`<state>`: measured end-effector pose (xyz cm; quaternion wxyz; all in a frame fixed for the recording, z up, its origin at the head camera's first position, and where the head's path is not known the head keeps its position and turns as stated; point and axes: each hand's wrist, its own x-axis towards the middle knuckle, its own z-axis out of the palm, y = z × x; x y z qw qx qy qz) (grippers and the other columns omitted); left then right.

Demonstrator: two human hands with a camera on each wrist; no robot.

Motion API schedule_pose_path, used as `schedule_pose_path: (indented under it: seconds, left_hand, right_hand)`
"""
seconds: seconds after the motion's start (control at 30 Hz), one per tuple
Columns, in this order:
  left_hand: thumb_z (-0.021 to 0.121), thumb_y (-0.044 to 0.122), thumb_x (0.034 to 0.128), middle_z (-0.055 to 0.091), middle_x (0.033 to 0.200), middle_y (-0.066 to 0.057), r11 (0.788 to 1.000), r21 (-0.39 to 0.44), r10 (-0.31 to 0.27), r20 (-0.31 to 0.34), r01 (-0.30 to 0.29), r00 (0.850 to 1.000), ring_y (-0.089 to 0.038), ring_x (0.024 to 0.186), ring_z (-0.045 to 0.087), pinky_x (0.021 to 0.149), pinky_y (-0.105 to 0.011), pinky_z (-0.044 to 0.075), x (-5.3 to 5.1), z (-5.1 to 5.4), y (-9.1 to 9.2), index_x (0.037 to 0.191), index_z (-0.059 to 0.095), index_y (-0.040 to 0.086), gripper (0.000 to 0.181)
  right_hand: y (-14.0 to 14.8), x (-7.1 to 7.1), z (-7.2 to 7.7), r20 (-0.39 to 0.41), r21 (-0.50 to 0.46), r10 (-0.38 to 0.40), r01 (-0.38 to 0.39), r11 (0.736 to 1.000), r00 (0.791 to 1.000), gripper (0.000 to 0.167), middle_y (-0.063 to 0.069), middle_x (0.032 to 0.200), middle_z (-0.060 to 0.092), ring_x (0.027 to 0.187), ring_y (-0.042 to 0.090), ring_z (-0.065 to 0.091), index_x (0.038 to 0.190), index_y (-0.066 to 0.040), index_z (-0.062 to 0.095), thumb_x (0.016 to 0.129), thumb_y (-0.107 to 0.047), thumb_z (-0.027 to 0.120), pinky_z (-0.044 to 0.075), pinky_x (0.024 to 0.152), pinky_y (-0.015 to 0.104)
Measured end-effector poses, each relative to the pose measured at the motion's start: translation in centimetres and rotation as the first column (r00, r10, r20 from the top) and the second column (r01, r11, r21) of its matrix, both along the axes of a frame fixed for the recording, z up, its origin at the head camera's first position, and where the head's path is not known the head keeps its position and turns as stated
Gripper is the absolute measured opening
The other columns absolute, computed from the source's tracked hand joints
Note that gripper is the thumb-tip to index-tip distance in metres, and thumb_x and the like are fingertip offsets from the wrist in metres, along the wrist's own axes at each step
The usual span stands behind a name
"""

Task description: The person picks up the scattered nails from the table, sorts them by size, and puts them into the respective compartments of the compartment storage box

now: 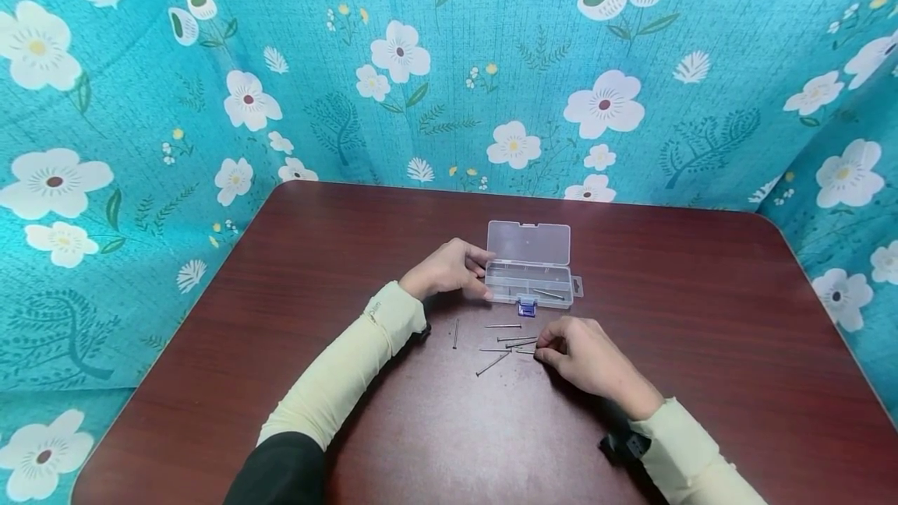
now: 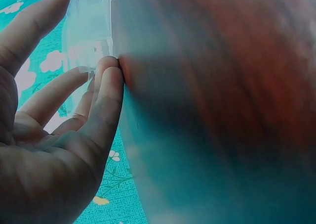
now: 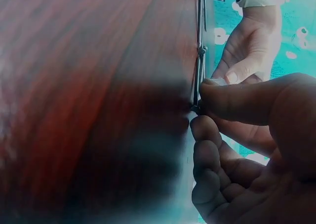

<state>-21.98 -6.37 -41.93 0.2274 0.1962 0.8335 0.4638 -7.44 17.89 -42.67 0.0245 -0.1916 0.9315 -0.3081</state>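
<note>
A clear plastic storage box [image 1: 529,277] stands with its lid [image 1: 529,243] raised, a blue latch [image 1: 527,307] at its front. Inside lies a nail [image 1: 549,294]. My left hand [image 1: 452,267] holds the box's left end between thumb and fingers; in the left wrist view its fingertips [image 2: 109,68] touch the clear wall. In front of the box, my right hand [image 1: 582,353] pinches a nail [image 1: 525,351] near its head with thumb and forefinger. The right wrist view shows that nail head [image 3: 195,109] at the fingertips. Several loose nails [image 1: 493,365] lie just left of this hand.
A single nail [image 1: 456,333] lies apart, below the left hand. Another nail [image 1: 503,326] lies just before the box. The dark red-brown table [image 1: 365,224] has a rounded back edge against a turquoise flowered curtain [image 1: 449,61].
</note>
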Motion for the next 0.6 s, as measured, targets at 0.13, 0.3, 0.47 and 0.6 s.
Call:
schedule_pose_path:
  seconds: [0.13,0.3,0.47,0.6]
  left_hand:
    - [0.094,0.002,0.0657,0.070,0.111,-0.010,1.000,0.003,0.002,0.000,-0.002,1.000,-0.020,0.097,0.066,0.077,-0.024,0.052,0.01,-0.03,0.00,0.135,0.064,0.003,0.075]
    - [0.094,0.002,0.0660,0.070,0.112,-0.009,1.000,0.002,0.002,-0.002,-0.002,1.000,-0.022,0.100,0.066,0.077,-0.024,0.052,-0.03,-0.03,0.03,0.134,0.064,0.003,0.075]
    - [0.094,0.001,0.0658,0.070,0.111,-0.010,1.000,0.004,0.000,0.002,0.000,1.000,-0.024,0.099,0.065,0.075,-0.023,0.051,-0.02,0.03,0.05,0.135,0.064,0.003,0.075]
    - [0.094,0.001,0.0654,0.070,0.111,-0.011,1.000,0.013,0.004,0.022,-0.004,1.000,-0.024,0.099,0.065,0.075,-0.024,0.051,0.07,0.10,0.04,0.135,0.063,0.003,0.076]
  right_hand:
    - [-0.01,0.14,-0.17,-0.020,0.012,0.005,-0.004,1.000,1.000,0.015,-0.014,0.071,0.059,0.065,0.001,0.054,0.078,-0.019,0.071,0.082,-0.010,0.082,0.047,0.061,0.028]
    - [-0.03,0.33,-0.37,-0.030,0.039,0.004,-0.003,0.999,1.000,0.022,-0.013,0.071,0.055,0.063,0.003,0.050,0.073,-0.021,0.066,0.082,-0.009,0.082,0.045,0.060,0.028]
    - [-0.10,0.45,-0.47,-0.058,0.084,0.038,-0.033,0.996,0.998,0.025,-0.011,0.074,0.054,0.069,0.008,0.050,0.073,-0.020,0.061,0.084,-0.006,0.078,0.045,0.064,0.032]
    - [-0.08,0.55,-0.46,-0.082,0.118,0.076,-0.066,0.991,0.994,0.024,-0.010,0.075,0.051,0.075,0.011,0.051,0.076,-0.018,0.060,0.086,-0.004,0.075,0.046,0.069,0.036]
